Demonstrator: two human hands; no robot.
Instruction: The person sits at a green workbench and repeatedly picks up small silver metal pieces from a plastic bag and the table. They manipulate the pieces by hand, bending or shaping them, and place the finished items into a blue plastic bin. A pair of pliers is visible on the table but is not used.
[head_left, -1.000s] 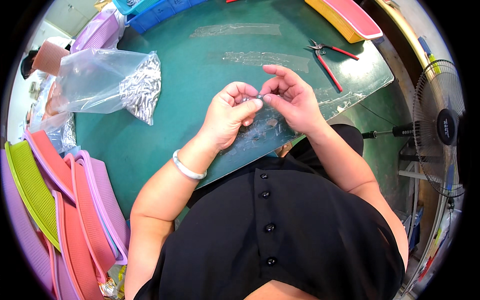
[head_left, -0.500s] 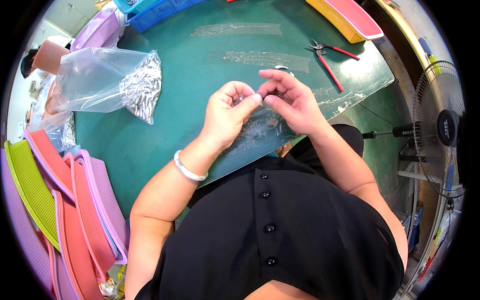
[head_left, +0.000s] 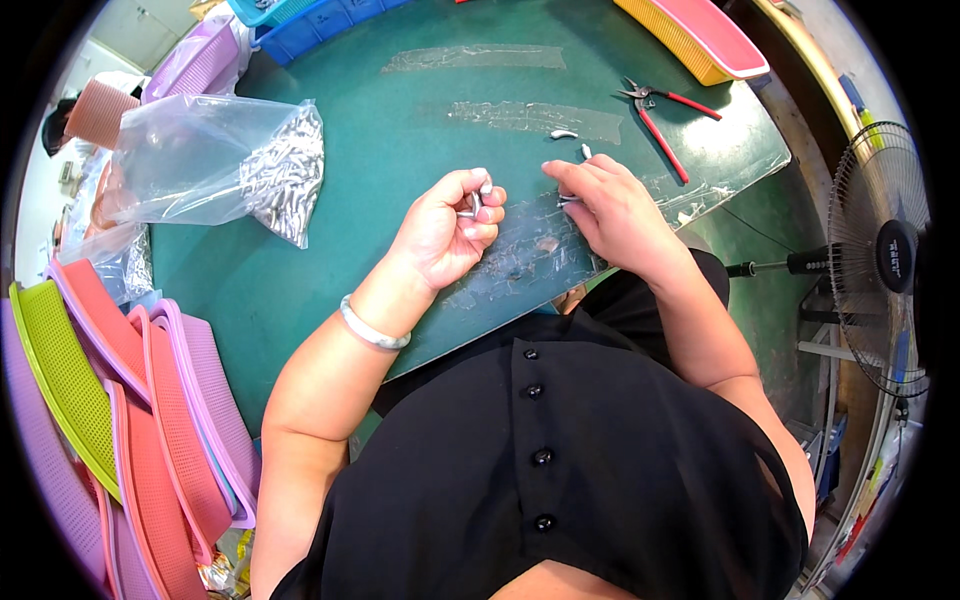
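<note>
My left hand (head_left: 445, 225) is turned palm up over the table, its fingers curled around small silver-grey metal pieces (head_left: 474, 206). To its right, my right hand (head_left: 615, 210) hangs low over the table, palm down. Its index finger reaches forward, while the thumb and the other fingers close on a small silver metal piece (head_left: 566, 200), mostly hidden. Just beyond the right fingers lie a curved silver piece (head_left: 564, 134) and a second small piece (head_left: 586, 152).
A clear plastic bag (head_left: 285, 175) of similar silver pieces lies at left on the green table (head_left: 360, 130). Red-handled pliers (head_left: 655, 115) rest at far right, near a yellow-and-pink basket (head_left: 690, 40). Colourful baskets (head_left: 150, 400) are stacked at lower left; a fan (head_left: 880, 255) stands right.
My hands, together before, have moved apart. The left has turned palm up, showing the metal pieces in it; the right has shifted right and lower to the table.
</note>
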